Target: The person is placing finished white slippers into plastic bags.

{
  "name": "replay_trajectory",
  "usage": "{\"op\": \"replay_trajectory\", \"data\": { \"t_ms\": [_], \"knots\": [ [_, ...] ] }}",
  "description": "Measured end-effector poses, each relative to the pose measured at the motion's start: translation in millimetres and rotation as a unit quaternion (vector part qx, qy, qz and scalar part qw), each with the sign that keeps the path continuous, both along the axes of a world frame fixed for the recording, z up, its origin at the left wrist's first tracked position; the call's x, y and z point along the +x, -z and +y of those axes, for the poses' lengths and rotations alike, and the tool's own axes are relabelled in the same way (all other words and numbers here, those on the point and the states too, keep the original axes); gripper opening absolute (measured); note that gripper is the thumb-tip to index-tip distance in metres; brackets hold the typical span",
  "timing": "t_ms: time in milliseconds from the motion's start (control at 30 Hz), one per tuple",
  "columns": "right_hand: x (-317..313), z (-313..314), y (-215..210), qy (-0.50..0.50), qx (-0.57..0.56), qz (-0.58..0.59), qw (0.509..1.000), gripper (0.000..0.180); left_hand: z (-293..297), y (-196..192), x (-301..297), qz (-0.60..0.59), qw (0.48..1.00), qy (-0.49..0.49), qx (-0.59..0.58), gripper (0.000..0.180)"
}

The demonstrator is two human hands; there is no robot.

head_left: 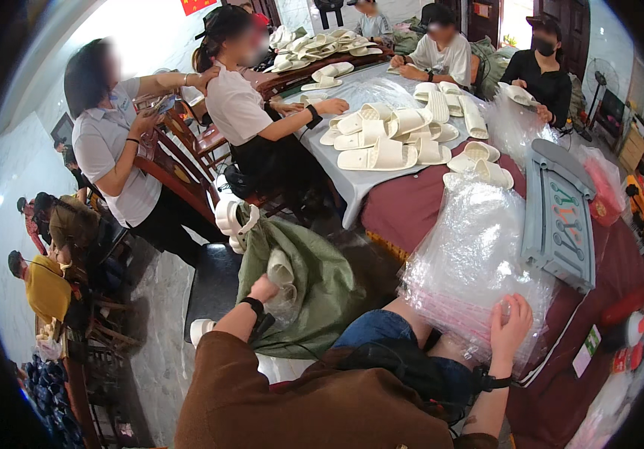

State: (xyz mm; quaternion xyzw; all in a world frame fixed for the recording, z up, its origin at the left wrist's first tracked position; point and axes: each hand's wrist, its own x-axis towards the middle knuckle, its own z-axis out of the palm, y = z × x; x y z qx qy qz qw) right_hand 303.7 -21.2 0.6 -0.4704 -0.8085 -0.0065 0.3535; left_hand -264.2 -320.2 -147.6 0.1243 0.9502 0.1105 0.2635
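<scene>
My left hand (262,289) reaches down into the mouth of a green woven sack (322,292) on the floor. It is closed around a white slipper (280,268) wrapped in clear plastic. My right hand (509,325) lies on the near edge of a thick stack of clear plastic bags (472,254) on the dark red tablecloth (404,206), fingers spread, gripping nothing that I can see. A black wristband sits on each of my wrists.
A heap of white slippers (386,138) covers the grey table middle. A grey plastic moulded stool (558,217) lies right of the bags. Several people sit or stand around the table. A black stool (213,288) and wooden chairs (180,168) stand to the left.
</scene>
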Motion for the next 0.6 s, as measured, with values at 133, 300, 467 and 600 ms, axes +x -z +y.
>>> {"op": "replay_trajectory", "data": {
  "t_ms": [133,300,467,600],
  "knots": [
    [-11.5,1.3,-0.6,-0.03,-0.009,0.021,0.999,0.028,-13.9,42.8,-16.0,-0.149,0.983,-0.064,0.092,0.057],
    [-7.7,-1.5,-3.5,-0.009,-0.011,0.008,1.0,0.029,-12.8,97.4,21.5,-0.501,0.681,-0.24,0.477,0.042],
    [-4.8,-1.6,-4.7,0.002,-0.011,0.003,1.0,0.029,31.4,97.9,89.3,-0.312,0.931,0.076,0.175,0.044],
    [-7.0,-2.3,-6.3,-0.012,-0.011,0.009,1.0,0.029,21.9,59.5,86.5,-0.178,0.96,0.198,0.09,0.045]
  ]
}}
